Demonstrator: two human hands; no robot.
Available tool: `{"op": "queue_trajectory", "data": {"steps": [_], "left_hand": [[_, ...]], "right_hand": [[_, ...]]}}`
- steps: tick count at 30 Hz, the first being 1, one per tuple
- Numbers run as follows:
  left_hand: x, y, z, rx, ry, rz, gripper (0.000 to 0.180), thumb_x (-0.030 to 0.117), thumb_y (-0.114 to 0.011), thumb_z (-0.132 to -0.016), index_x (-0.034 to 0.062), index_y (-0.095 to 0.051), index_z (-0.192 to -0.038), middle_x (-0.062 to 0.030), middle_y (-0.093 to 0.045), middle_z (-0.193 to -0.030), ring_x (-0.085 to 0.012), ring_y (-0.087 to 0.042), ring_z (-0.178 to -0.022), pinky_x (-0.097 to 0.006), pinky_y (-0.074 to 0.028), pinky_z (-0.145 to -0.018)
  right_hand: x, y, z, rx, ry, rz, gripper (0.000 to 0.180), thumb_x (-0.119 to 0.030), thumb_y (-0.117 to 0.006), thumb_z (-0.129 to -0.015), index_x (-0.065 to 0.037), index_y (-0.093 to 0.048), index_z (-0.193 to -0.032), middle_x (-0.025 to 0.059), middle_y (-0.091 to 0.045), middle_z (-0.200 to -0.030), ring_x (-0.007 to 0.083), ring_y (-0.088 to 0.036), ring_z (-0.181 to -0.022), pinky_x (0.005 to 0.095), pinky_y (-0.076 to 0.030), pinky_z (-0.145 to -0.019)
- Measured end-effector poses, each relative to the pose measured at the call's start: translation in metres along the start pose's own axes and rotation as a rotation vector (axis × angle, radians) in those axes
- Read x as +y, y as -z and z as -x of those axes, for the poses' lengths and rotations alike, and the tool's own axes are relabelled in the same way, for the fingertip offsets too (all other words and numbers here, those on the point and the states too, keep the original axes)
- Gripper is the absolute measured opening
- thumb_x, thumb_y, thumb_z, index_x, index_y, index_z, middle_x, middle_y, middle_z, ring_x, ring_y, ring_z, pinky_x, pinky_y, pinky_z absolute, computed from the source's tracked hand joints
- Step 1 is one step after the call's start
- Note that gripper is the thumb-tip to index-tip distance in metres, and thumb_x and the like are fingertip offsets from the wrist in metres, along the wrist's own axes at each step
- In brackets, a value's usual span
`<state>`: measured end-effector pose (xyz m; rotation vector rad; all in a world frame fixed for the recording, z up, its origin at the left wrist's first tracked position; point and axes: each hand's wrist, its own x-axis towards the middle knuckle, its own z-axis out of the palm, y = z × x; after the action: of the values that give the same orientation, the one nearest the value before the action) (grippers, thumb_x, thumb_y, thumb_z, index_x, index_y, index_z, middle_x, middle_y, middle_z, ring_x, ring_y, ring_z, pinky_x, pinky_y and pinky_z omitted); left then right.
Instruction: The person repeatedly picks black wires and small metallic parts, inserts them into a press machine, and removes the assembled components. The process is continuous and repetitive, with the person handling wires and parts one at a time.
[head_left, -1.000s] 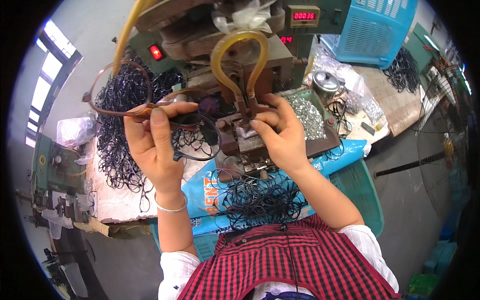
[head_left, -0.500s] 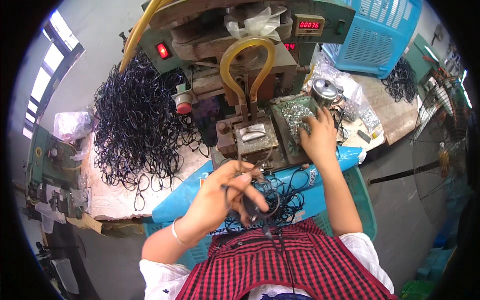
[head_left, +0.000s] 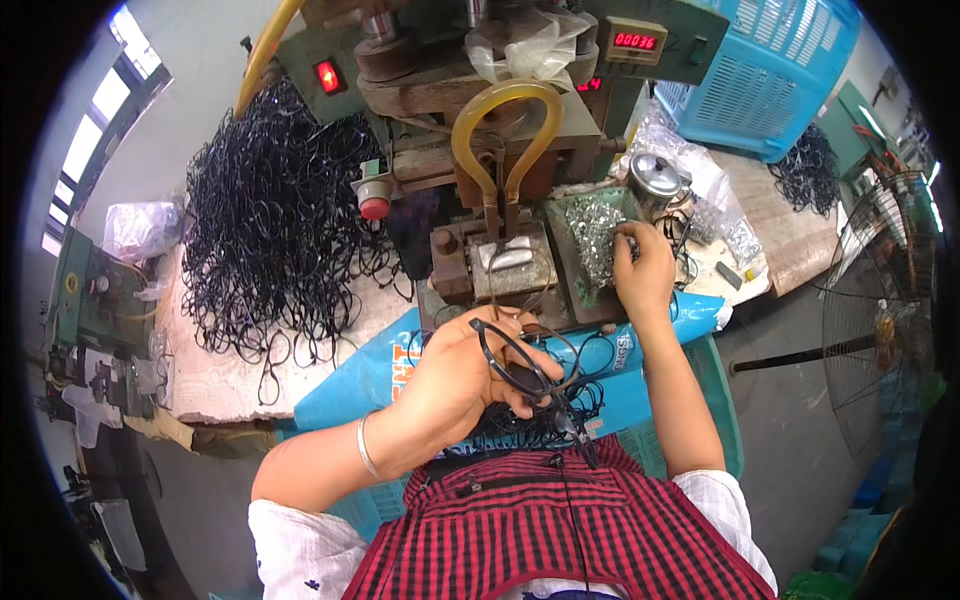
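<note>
My left hand (head_left: 465, 365) is in front of the press, its fingers curled around a black eyeglass frame (head_left: 490, 355). One rim loop shows above the fingers; the rest hangs down toward my apron. My right hand (head_left: 645, 265) is over the right edge of a green tray (head_left: 558, 235) heaped with small silvery metal parts (head_left: 592, 225). Its fingertips are drawn together among those parts, and whatever is between them is hidden. Behind my left hand is the press's metal work plate (head_left: 535, 275), with a pale block (head_left: 507, 253) on it beneath a yellow hose loop (head_left: 460, 135).
A large pile of black frames (head_left: 270, 220) covers the bench at left. Further frames (head_left: 535, 425) lie in front of my apron. A lidded metal pot (head_left: 655, 175) stands behind the tray, a blue crate (head_left: 755, 80) beyond it. A caged fan (head_left: 875, 320) is at right.
My right hand's fingers have gone from spread over the tray to drawn together at its parts. My left hand has turned the eyeglass frame, so its rim shows more plainly.
</note>
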<state>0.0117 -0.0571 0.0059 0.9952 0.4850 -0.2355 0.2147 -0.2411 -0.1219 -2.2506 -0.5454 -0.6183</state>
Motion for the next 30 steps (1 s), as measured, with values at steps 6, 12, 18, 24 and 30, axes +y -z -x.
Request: {"op": "queue_trajectory", "data": {"steps": [6, 12, 18, 24, 30], "left_hand": [[-0.019, 0.022, -0.011, -0.209, -0.023, 0.056, 0.050, 0.037, -0.050, -0.109, -0.0055, -0.046, -0.136, -0.0243, -0.073, -0.104, -0.0281, -0.073, -0.082, -0.037, -0.061, -0.069], [-0.060, 0.045, -0.023, -0.702, -0.180, 0.168, 0.071, 0.009, -0.084, -0.083, -0.0056, -0.047, -0.142, -0.0187, -0.069, -0.117, -0.0320, -0.071, -0.105, -0.042, -0.060, -0.088], [-0.030, 0.060, -0.043, -0.523, -0.026, -0.567, 0.016, 0.006, -0.076, -0.091, -0.0022, -0.073, -0.104, -0.0074, -0.071, -0.099, -0.0150, -0.069, -0.077, -0.026, -0.057, -0.070], [-0.024, 0.112, 0.022, -0.336, -0.160, -0.421, 0.016, 0.005, -0.072, -0.093, -0.0058, -0.070, -0.104, -0.0199, -0.073, -0.098, -0.0262, -0.073, -0.087, -0.035, -0.059, -0.075], [0.000, 0.129, 0.006, 0.162, -0.702, -0.209, 0.020, 0.019, -0.057, -0.105, 0.0025, -0.058, -0.117, -0.0075, -0.062, -0.082, -0.0131, -0.054, -0.065, -0.024, -0.044, -0.055]], "right_hand": [[-0.008, 0.002, 0.002, 0.042, -0.025, -0.086, 0.013, -0.009, -0.069, -0.092, -0.003, -0.074, -0.102, 0.0142, -0.074, -0.091, 0.0299, -0.072, -0.085, 0.0382, -0.055, -0.077], [-0.026, 0.008, 0.009, -0.005, -0.168, -0.313, 0.014, -0.007, -0.075, -0.084, -0.004, -0.075, -0.097, 0.0125, -0.074, -0.093, 0.0272, -0.071, -0.090, 0.0370, -0.054, -0.082], [-0.023, 0.002, 0.001, -0.020, -0.072, -0.296, 0.011, -0.006, -0.075, -0.086, -0.001, -0.074, -0.096, 0.0108, -0.075, -0.094, 0.0208, -0.071, -0.091, 0.0319, -0.053, -0.083], [-0.036, 0.034, 0.027, -0.110, -0.336, -0.549, 0.013, -0.004, -0.075, -0.084, -0.001, -0.077, -0.096, 0.0067, -0.075, -0.096, 0.0163, -0.069, -0.094, 0.0306, -0.053, -0.086], [-0.114, 0.034, -0.027, -0.383, -0.162, -0.799, 0.031, -0.006, -0.075, -0.082, -0.001, -0.068, -0.111, 0.0066, -0.072, -0.093, 0.0147, -0.068, -0.090, 0.0299, -0.052, -0.085]]}}
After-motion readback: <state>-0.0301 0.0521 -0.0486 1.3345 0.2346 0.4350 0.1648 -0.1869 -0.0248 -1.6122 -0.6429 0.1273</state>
